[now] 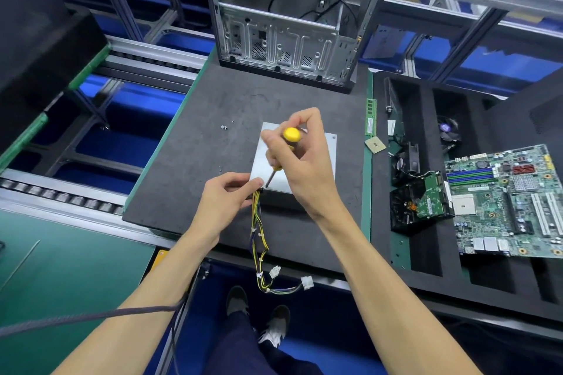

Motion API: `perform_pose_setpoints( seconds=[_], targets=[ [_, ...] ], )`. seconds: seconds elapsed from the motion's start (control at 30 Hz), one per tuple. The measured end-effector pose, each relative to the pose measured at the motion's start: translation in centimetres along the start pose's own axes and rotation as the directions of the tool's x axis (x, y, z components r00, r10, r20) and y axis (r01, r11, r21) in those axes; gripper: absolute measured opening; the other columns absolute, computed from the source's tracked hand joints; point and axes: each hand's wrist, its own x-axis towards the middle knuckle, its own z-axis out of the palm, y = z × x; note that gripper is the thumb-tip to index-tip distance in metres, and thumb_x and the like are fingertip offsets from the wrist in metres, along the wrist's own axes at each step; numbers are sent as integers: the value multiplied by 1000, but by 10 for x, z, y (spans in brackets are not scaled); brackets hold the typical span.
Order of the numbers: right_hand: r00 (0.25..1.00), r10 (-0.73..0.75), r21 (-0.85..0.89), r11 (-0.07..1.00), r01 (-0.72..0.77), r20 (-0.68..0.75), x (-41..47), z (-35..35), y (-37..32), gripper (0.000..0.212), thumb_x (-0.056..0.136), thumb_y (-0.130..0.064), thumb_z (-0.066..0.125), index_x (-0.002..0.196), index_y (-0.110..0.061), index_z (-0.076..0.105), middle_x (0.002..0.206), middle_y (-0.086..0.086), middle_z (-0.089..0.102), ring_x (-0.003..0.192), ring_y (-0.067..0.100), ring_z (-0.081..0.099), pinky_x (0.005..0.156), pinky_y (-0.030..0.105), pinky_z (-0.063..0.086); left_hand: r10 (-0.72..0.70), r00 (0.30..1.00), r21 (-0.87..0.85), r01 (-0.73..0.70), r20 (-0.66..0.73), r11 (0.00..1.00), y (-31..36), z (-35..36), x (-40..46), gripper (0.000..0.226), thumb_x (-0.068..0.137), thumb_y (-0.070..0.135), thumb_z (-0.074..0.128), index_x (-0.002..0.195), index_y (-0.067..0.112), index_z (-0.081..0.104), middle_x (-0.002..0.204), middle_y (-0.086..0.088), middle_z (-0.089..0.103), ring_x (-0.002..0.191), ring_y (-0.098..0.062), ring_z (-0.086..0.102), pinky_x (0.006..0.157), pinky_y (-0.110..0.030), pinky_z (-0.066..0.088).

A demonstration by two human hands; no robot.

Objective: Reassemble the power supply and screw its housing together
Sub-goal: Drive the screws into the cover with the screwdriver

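While the power supply (307, 158) lies at frame centre on the desk (189, 167), the right hand (300, 161) grips a yellow-handled screwdriver (285, 149), tip at the housing's lower left corner; the left hand (227, 199) pinches that corner beside the wire bundle (259, 240). Loose screws (224, 127) lie to the upper left.

Beyond my dark foam mat (189, 167) stands an empty computer case (289, 24), open toward me. To my right, a foam tray (426, 268) holds a motherboard (502, 201), a hard drive (432, 195) and fans, with a RAM stick (370, 116) and CPU (375, 144) just beside it.
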Motion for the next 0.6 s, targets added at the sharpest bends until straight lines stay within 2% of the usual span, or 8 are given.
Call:
perform_pose_setpoints(
  seconds=[0.03,0.07,0.13,0.2,0.3,0.4,0.5,0.6],
  targets=[
    [1000,13,22,1000,-13,7,0,-1,2,13,96,-25,59,99,-21,47,71,-3,47,63,16,42,62,24,39,-4,1000,-4,4,-3,1000,0,0,0,23,86,25,80,104,12,76,93,-1,79,97,-14,74,85,-35,62],
    [1000,22,44,999,-23,22,-1,0,3,14,97,-32,50,106,-22,51,72,-8,44,66,15,36,64,24,35,-6,1000,-5,6,-7,1000,0,0,0,23,85,25,81,104,12,77,93,-2,79,97,-15,74,85,-36,62],
    [996,44,82,995,-50,73,0,0,4,33,99,-37,38,124,-25,56,77,-10,44,71,14,34,67,24,33,-5,1000,5,5,-10,1000,0,-1,1,23,85,26,81,104,13,77,93,-2,79,97,-15,74,84,-35,62],
    [993,61,86,994,-70,104,0,0,2,39,101,-34,35,133,-25,56,82,-9,47,75,13,40,70,24,35,-5,1000,12,5,-6,1000,1,0,0,23,85,26,81,104,13,77,93,-1,79,97,-15,74,83,-34,62],
    [994,55,-2,998,-55,90,-1,2,-1,35,105,-24,39,129,-14,62,91,-10,59,86,14,61,75,23,42,-5,1000,9,5,-1,1000,2,0,-1,22,86,24,80,104,12,76,93,-2,79,96,-15,74,83,-34,62],
    [994,-14,16,1000,13,108,-2,3,-2,24,105,-11,46,120,-3,62,101,3,70,98,24,73,77,15,47,0,1000,8,0,2,1000,3,0,-2,22,86,25,79,104,12,76,92,-1,79,95,-13,74,80,-29,62],
    [995,-26,38,999,22,101,-2,6,-5,12,98,-10,59,110,-10,64,100,10,74,99,31,75,74,14,47,3,1000,8,-3,-3,1000,3,0,-2,23,86,26,79,104,12,76,91,-1,79,94,-13,74,78,-27,62],
    [996,-30,48,998,26,82,-3,8,-5,17,93,-7,69,101,-19,62,100,15,76,99,32,75,73,16,50,-1,1000,4,1,-5,1000,4,0,-3,25,86,26,80,106,11,76,92,-3,79,94,-14,74,82,-32,62]
  ],
)
